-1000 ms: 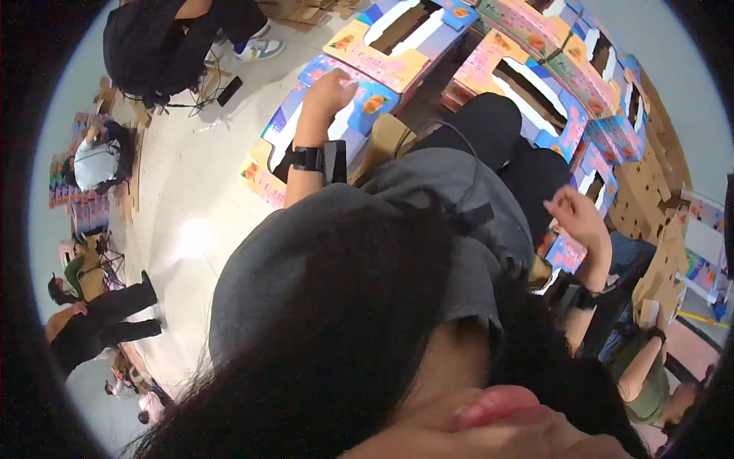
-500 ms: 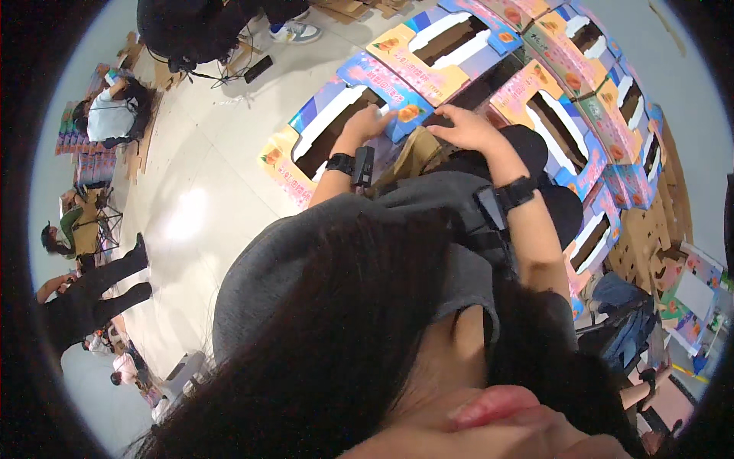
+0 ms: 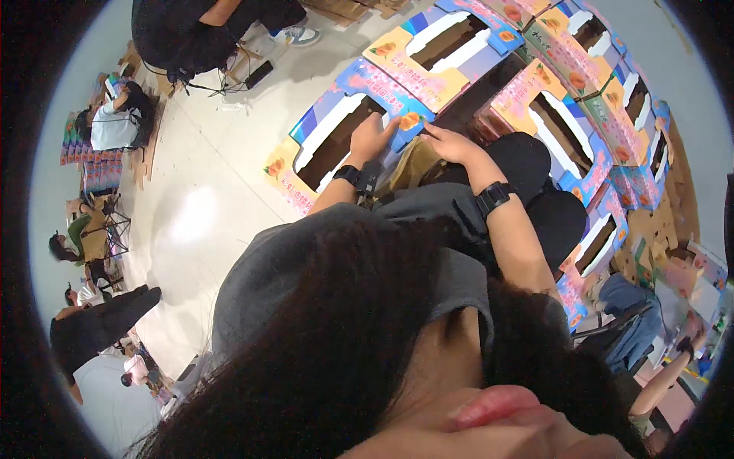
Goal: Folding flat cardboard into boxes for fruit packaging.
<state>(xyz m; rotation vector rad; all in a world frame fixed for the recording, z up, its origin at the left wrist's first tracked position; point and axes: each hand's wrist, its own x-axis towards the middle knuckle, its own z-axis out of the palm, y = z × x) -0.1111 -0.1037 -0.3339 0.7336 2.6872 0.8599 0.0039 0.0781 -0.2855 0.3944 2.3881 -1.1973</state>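
A printed cardboard carton point(image 3: 394, 96) in blue, yellow and pink lies in front of me, with a long cut-out in its upper face and white flaps along the sides. My left hand point(image 3: 370, 140) is closed over the rim of that cut-out: the thumb lies on the blue end panel and the fingers reach into the opening, partly hidden. At the near right corner of the same panel, my right hand point(image 3: 456, 145) pinches the edge with thumb and bent fingers; its fingertips are partly covered. Brownish-yellow cloth or card point(image 3: 413, 164) sits between my wrists.
Beyond stands another similar carton point(image 3: 459, 50); several more point(image 3: 562, 134) are stacked to the right beside my dark-clad knees point(image 3: 524, 164). Pale tiled floor point(image 3: 229, 153) stretches left. Another person point(image 3: 206, 38) is at the far left, near a black object on the floor point(image 3: 258, 74).
My right hand has moved left and slightly down, from beside the carton onto its corner. My left hand stays at the cut-out's rim. People in the background have shifted.
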